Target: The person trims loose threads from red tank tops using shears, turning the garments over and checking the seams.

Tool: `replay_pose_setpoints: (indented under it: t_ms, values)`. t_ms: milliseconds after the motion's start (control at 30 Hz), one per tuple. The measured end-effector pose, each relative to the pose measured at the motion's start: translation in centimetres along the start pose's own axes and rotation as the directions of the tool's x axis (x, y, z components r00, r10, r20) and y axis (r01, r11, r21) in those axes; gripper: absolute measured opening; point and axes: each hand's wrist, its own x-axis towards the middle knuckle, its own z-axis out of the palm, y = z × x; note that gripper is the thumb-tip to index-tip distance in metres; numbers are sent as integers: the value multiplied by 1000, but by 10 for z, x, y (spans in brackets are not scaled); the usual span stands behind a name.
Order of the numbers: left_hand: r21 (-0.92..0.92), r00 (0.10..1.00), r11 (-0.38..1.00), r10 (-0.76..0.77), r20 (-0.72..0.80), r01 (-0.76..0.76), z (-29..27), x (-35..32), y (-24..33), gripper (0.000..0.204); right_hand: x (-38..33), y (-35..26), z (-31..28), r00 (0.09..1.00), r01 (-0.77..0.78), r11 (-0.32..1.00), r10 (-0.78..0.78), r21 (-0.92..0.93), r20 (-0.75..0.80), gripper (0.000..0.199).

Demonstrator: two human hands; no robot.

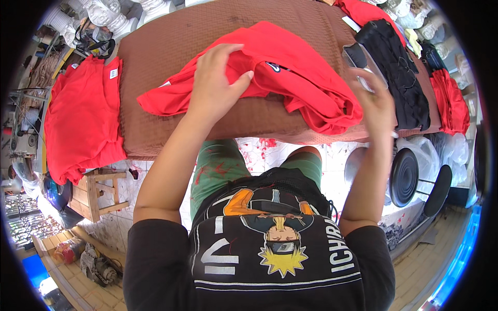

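Note:
A red garment [290, 67] lies bunched on the brown-covered table [171, 41], with a small dark-and-white logo on its upper side. My left hand [220, 75] is over its left part, thumb and fingers spread, gripping no cloth that I can see. My right hand [377, 101] is raised just past the garment's right end, apart from the cloth. Motion smears its fingers. Beside those fingers is a grey, shiny-edged object [363, 58], its kind unclear; whether the hand touches it cannot be told.
A stack of red garments [85, 119] hangs over the left end. Black cloth [397, 72] lies to the right, with more red cloth [450, 101] beyond. Below are a wooden stool [93, 194], a round black disc [404, 177] and plastic bags [451, 155]. White busts [106, 15] line the far side.

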Motion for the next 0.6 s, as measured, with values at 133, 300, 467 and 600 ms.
replay_pose_setpoints:
  t_ms: [133, 300, 467, 600]
  values:
    - [256, 994, 963, 64, 87, -84, 23, 15, -21, 47, 18, -4, 85, 982, 183, 911, -157, -369, 101, 28]
    - [328, 979, 934, 80, 189, -139, 19, 20, -35, 27, 36, 7, 129, 990, 136, 876, -106, -463, 90, 23]
    - [-332, 930, 913, -116, 348, 238, -11, 12, 12, 16, 19, -18, 92, 998, 8, 1000, -8, 3, -62, 18]
    - [-539, 929, 781, -137, 344, 315, -9, -5, 32, 18, 3, -31, 88, 994, -84, 979, 95, 188, -47, 10]
